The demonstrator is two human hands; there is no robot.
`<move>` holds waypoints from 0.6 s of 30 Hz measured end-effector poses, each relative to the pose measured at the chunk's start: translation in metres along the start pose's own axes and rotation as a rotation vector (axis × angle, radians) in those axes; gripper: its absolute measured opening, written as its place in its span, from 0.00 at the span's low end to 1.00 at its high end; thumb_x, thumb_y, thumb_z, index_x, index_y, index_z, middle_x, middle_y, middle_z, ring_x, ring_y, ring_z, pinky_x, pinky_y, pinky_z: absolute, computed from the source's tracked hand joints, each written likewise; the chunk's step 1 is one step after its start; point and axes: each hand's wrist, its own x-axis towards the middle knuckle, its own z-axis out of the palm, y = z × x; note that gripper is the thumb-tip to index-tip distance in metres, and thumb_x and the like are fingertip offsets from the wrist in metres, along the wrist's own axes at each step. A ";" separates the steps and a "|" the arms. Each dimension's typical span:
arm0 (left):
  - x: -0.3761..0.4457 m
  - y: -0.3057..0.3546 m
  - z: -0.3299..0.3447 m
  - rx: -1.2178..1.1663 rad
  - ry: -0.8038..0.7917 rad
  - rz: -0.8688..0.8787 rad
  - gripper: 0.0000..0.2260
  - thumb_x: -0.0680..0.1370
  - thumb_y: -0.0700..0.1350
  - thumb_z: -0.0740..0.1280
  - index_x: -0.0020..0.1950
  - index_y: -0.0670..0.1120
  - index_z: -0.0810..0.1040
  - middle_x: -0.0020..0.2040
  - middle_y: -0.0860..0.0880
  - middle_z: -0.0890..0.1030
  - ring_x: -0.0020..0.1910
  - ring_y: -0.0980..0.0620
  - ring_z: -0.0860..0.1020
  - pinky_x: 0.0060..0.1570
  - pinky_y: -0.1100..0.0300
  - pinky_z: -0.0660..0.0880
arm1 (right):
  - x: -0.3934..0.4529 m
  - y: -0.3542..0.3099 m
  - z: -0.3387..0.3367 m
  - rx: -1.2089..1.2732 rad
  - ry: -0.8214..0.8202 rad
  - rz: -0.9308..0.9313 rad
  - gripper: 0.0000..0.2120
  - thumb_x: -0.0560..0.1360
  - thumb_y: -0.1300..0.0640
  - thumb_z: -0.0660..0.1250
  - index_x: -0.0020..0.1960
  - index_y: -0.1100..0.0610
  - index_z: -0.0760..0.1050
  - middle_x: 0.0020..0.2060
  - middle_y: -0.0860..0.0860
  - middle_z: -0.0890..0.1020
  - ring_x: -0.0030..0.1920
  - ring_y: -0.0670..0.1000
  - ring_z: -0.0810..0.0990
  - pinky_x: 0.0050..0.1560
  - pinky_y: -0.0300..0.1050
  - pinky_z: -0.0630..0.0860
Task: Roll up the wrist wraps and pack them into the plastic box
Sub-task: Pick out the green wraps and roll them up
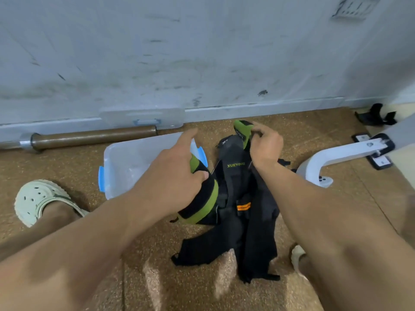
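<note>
A black and green wrist wrap (203, 205) is stretched between my two hands above the brown floor. My left hand (177, 176) grips its lower, wider part, with the index finger pointing forward. My right hand (265, 147) pinches the wrap's green upper end (241, 129). Beneath them lies a heap of black wraps (244, 223), one with "XUEYING" lettering and an orange stripe. The clear plastic box (125, 162) with blue clips stands open on the floor to the left of the heap, partly hidden by my left hand.
The box's clear lid (143, 117) leans against the grey wall. A barbell bar (89, 138) lies along the wall at left. A white equipment leg (332, 158) stands at right. My foot in a pale green clog (40, 200) rests at left. Black straps (377, 115) lie far right.
</note>
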 end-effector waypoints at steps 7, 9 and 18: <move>-0.018 0.002 -0.023 -0.044 0.065 0.008 0.41 0.80 0.49 0.71 0.82 0.62 0.45 0.74 0.46 0.74 0.71 0.45 0.73 0.63 0.56 0.70 | 0.005 -0.062 -0.088 -0.097 -0.102 -0.331 0.09 0.74 0.64 0.66 0.48 0.50 0.72 0.46 0.46 0.86 0.42 0.54 0.82 0.41 0.48 0.74; -0.024 0.002 -0.026 -0.073 0.087 0.032 0.42 0.80 0.48 0.71 0.82 0.61 0.44 0.73 0.46 0.75 0.71 0.45 0.73 0.60 0.59 0.69 | -0.001 -0.077 -0.113 -0.213 -0.102 -0.526 0.07 0.73 0.64 0.68 0.49 0.54 0.77 0.44 0.48 0.86 0.42 0.56 0.82 0.39 0.46 0.71; -0.056 0.015 -0.036 -0.155 0.132 0.061 0.43 0.79 0.48 0.72 0.83 0.60 0.46 0.71 0.45 0.76 0.69 0.44 0.75 0.65 0.54 0.71 | -0.014 -0.142 -0.208 -0.526 0.034 -0.759 0.08 0.72 0.64 0.69 0.49 0.55 0.76 0.36 0.51 0.83 0.36 0.59 0.81 0.36 0.49 0.76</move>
